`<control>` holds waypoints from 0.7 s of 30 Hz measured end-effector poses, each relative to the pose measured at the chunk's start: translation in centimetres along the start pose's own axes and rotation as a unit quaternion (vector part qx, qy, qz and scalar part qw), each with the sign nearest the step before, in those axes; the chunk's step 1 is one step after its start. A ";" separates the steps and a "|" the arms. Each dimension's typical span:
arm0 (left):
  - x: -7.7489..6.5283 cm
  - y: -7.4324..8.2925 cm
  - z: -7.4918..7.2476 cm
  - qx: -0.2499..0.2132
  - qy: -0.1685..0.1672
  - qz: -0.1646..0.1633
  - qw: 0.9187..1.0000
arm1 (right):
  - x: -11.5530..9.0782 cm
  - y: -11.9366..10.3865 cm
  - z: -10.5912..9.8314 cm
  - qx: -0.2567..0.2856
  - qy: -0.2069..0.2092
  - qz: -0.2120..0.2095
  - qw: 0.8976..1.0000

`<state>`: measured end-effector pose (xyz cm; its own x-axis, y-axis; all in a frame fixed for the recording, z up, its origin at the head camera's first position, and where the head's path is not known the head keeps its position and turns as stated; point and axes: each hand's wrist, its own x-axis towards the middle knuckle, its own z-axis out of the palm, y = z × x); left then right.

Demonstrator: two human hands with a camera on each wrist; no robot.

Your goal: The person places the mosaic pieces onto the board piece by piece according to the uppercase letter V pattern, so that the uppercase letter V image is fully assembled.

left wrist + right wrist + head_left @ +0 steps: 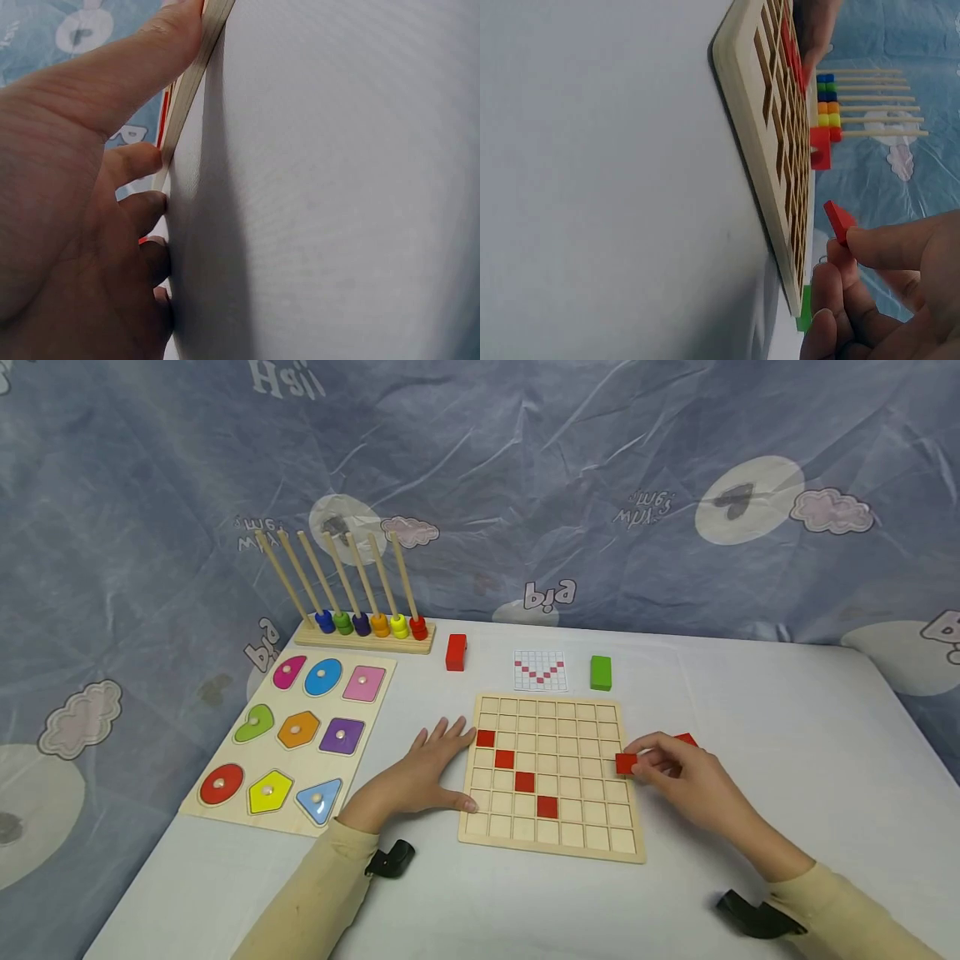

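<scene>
A wooden grid board (pixel 551 852) lies on the table, with several red square tiles (pixel 525 782) set in a diagonal line of its cells. My right hand (pixel 686 781) pinches another red tile (pixel 840 222) between thumb and fingertips, over the board's right edge. Spread along the left edge, my left hand (pixel 420 774) touches the board with thumb and fingertips; in the left wrist view the thumb (pixel 161 37) lies against the board's side. Partly hidden behind the right hand is a red piece (pixel 686 739).
Behind the board lie a red block (pixel 456 652), a small pattern card (pixel 540 671) with a V of red squares, and a green block (pixel 601 673). To the left are a shape puzzle board (pixel 288 752) with knobbed pieces and a peg stand (pixel 360 642) with coloured beads.
</scene>
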<state>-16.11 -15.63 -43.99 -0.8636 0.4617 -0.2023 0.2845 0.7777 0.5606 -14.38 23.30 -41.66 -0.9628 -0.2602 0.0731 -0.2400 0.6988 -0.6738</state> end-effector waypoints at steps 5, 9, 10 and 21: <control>0.0 0.0 0.0 -0.001 0.000 0.000 1.000 | -0.2 -0.8 0.7 0.006 -0.004 -0.011 1.000; 0.0 0.1 0.0 0.000 0.001 0.001 1.000 | -0.3 -1.3 1.3 0.013 -0.007 -0.012 1.000; 0.0 0.1 0.0 0.001 0.001 0.001 1.000 | -0.3 -1.3 1.5 0.016 -0.008 -0.014 1.000; -0.1 0.1 0.0 -0.001 0.002 0.005 1.000 | -0.2 -2.5 3.4 0.032 -0.029 -0.033 0.999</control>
<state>-16.01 -15.63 -43.89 -0.8626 0.4673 -0.1938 0.2914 0.7721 0.5647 -13.17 19.34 -42.51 -0.9359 -0.3439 0.0765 -0.2919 0.6352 -0.7150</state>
